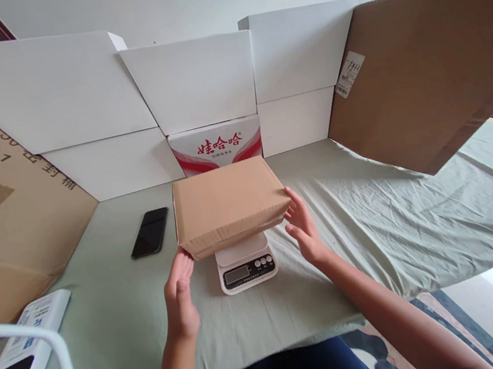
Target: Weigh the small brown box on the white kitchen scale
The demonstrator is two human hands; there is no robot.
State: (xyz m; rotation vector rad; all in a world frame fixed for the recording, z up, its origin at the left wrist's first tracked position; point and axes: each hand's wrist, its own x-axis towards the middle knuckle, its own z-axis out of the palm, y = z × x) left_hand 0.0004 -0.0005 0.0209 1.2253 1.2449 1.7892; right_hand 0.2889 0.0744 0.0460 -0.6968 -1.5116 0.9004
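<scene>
A closed brown cardboard box [231,203] sits on or just above a small white kitchen scale [249,272]; whether it rests on the scale I cannot tell. The box hides most of the weighing plate. At the box's near left corner, my left hand [181,293] grips it, the fingertips hidden under the edge. My right hand [303,225] holds the right end, fingers along the side and thumb apart below. The scale's display and several buttons face me. To the left of the box lies a black smartphone [149,233].
White boxes [192,83] line the back, one with red print. Large cardboard boxes stand at left [2,168] and right [421,73]. A white power strip [27,344] and white cable [63,360] lie front left on the green cloth [124,331].
</scene>
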